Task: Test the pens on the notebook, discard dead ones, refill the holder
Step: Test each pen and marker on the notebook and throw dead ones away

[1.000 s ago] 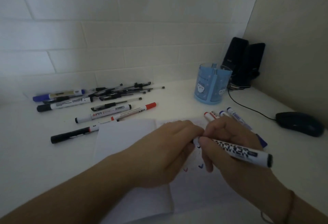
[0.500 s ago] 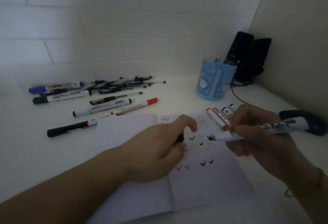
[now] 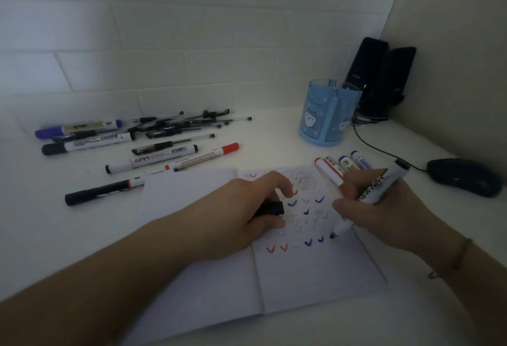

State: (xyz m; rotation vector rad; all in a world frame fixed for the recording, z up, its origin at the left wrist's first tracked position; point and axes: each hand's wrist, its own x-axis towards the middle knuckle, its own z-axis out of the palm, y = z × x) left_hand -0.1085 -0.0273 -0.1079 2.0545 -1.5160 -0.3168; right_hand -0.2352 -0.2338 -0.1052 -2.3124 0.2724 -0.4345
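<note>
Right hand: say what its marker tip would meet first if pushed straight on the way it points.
The right hand aims the marker down and left; its tip looks at or just above the notebook page, right of the blue ticks. Contact unclear.

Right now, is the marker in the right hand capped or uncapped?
Uncapped. The marker shows its bare tip on the notebook, and the left hand holds a black cap.

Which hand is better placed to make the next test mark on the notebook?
Right hand: it grips the uncapped marker, tip at the notebook page. The left hand only holds the black cap.
</note>
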